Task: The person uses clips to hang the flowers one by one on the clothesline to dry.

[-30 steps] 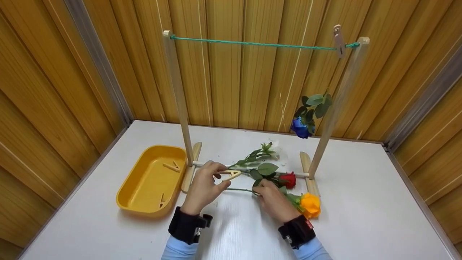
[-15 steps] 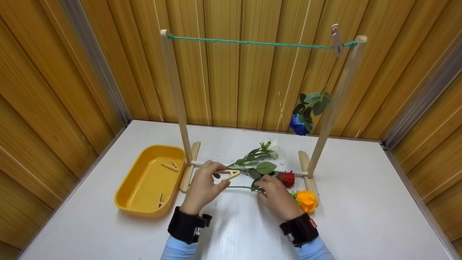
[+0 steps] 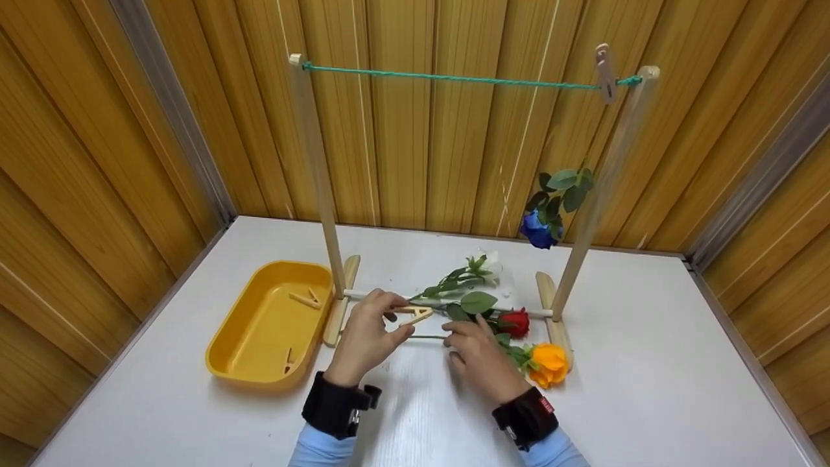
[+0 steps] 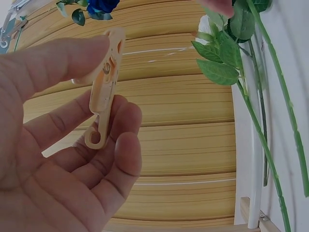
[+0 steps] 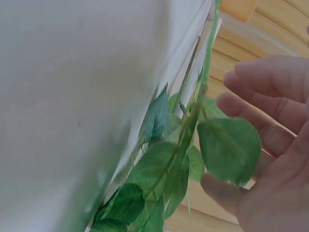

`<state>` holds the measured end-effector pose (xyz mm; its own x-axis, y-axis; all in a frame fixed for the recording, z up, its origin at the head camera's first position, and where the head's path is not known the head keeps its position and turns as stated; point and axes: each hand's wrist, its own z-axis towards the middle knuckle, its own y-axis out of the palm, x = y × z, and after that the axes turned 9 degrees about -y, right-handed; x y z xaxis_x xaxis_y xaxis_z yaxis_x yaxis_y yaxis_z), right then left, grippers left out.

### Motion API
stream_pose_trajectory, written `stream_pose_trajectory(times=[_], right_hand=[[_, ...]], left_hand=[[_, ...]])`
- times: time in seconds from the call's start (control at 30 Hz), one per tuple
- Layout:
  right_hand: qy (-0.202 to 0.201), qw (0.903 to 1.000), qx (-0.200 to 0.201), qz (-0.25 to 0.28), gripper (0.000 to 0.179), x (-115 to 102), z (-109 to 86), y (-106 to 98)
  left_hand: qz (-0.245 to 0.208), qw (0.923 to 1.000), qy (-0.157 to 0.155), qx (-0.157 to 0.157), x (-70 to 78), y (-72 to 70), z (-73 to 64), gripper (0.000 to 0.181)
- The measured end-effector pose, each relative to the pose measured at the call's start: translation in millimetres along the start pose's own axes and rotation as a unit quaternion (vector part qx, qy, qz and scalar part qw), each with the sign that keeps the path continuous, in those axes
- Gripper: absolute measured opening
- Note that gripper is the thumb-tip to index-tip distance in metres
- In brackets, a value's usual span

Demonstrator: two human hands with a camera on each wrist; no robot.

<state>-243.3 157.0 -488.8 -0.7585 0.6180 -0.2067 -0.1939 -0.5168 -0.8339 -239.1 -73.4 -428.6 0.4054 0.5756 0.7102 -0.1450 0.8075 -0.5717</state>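
Note:
My left hand (image 3: 368, 334) pinches a light wooden clothespin (image 4: 103, 92) between thumb and fingers, above the flower stems. My right hand (image 3: 486, 360) has its fingers parted around the leafy stem of the orange rose (image 3: 549, 364); in the right wrist view a green leaf (image 5: 229, 151) overlaps the gap between thumb and fingers. Just behind lie a red rose (image 3: 514, 322) and a white flower (image 3: 491, 267), stems pointing left. Upside down at the right hangs a blue rose (image 3: 541, 230), under a pinkish clothespin (image 3: 605, 74) on the green cord (image 3: 454, 78).
Two wooden posts (image 3: 316, 175) on flat feet carry the cord, and a white rod (image 3: 535, 313) joins them low down. Left of the rack, a yellow tray (image 3: 224, 370) contains two more clothespins (image 3: 306, 299). Wood-patterned walls (image 3: 402, 162) surround the white table (image 3: 661, 363).
My right hand has let go of the orange rose's stem and spread its fingers. The orange rose has shifted slightly left and back. My left hand stays put with the clothespin.

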Motion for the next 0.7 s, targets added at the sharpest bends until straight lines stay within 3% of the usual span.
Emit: stream_pose_trajectory(times=[0.13, 0.33, 0.7], right_hand=[[-0.011, 0.9996, -0.016, -0.022, 0.018, -2, 0.0, 5], [-0.010, 0.9992, -0.039, -0.001, 0.016, -1, -0.6, 9], [-0.038, 0.9983, -0.045, 0.003, 0.015, 4, 2.9, 11]], left_hand=[[-0.001, 1.0000, -0.002, -0.003, -0.9, 1.9, 0.5, 0.028], [0.000, 0.9999, -0.006, -0.010, -0.7, 3.0, 1.3, 0.028], [0.001, 0.9999, -0.007, -0.010, -1.4, 2.8, 0.0, 0.029]])
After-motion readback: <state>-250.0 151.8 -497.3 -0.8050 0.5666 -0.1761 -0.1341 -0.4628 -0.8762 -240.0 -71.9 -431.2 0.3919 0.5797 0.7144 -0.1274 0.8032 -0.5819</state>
